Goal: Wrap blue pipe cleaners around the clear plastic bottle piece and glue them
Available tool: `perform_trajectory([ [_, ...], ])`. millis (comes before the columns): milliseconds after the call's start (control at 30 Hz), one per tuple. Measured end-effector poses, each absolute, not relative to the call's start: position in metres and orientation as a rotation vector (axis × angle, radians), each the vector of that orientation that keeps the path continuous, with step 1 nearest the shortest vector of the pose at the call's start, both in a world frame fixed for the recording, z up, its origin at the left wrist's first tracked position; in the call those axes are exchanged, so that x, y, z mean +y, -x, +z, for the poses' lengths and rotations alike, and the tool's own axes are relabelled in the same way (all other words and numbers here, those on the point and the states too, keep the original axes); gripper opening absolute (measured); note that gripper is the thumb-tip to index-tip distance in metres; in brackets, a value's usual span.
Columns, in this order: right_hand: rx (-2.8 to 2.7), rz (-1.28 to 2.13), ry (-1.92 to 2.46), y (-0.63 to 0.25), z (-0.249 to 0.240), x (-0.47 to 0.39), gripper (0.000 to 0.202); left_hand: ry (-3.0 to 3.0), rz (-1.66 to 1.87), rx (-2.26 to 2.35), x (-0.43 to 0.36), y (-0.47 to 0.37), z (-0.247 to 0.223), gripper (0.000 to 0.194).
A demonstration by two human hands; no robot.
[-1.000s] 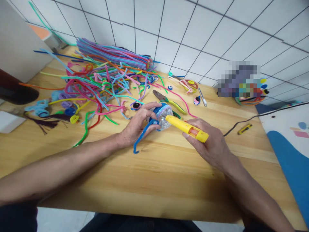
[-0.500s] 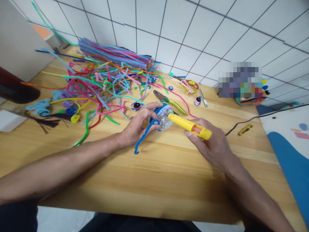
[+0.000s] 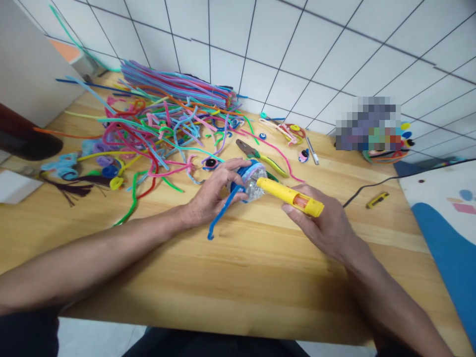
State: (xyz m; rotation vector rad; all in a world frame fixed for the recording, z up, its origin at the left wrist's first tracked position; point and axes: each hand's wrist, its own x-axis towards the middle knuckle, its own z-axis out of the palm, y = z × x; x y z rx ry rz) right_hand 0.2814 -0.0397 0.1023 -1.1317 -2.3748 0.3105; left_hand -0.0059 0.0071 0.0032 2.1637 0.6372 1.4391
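Observation:
My left hand point(image 3: 212, 195) grips a round blue piece point(image 3: 250, 171) made of pipe cleaners, with a clear, glittery face turned to the right. A blue pipe cleaner strand point(image 3: 223, 213) hangs from it, bent at its lower end. Wrapped round the handle of a yellow glue gun point(image 3: 288, 194) is my right hand point(image 3: 327, 223). The gun's tip is at the clear face; whether they touch is hard to tell. An orange part shows in the gun's rear opening.
Pliers point(image 3: 260, 156) lie just behind the piece. Tangled pipe cleaners point(image 3: 148, 134) and a thick bundle point(image 3: 178, 84) fill the back left. A yellow cutter point(image 3: 377, 200) and a black cord point(image 3: 357, 191) lie right; a pen point(image 3: 312, 150) lies behind.
The glue gun and my right hand have shifted slightly to the left. The blue piece stays in my left hand, nearly unmoved.

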Motion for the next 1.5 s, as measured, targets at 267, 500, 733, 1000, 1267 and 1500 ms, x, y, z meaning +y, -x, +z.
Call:
perform_trajectory([
  [267,-2.412,0.292,1.102,-0.2792,0.1044,-0.0392,0.008,-2.169,1.434,0.655,0.0071,0.0061,0.003,0.025],
  [500,-2.431,0.275,1.133,-0.2763,0.1014,-0.0434,0.005,-2.125,1.447,0.666,0.0086,0.0057,0.0032,0.027],
  [733,-2.38,0.281,1.166,-0.279,0.103,-0.0422,0.005,-2.125,1.433,0.656,0.0079,0.0052,0.0031,0.026],
  [1000,-2.361,0.248,1.11,-0.2779,0.1004,-0.0411,0.005,-2.123,1.445,0.674,0.0079,0.0046,0.0013,0.024],
  [1267,-2.365,0.275,1.108,-0.2793,0.0992,-0.0395,0.004,-2.126,1.5,0.637,0.01,0.0021,0.0004,0.027],
  [1500,-2.354,0.313,1.155,-0.2787,0.1015,-0.041,0.002,-2.119,1.483,0.651,0.009,0.0034,0.0007,0.026],
])
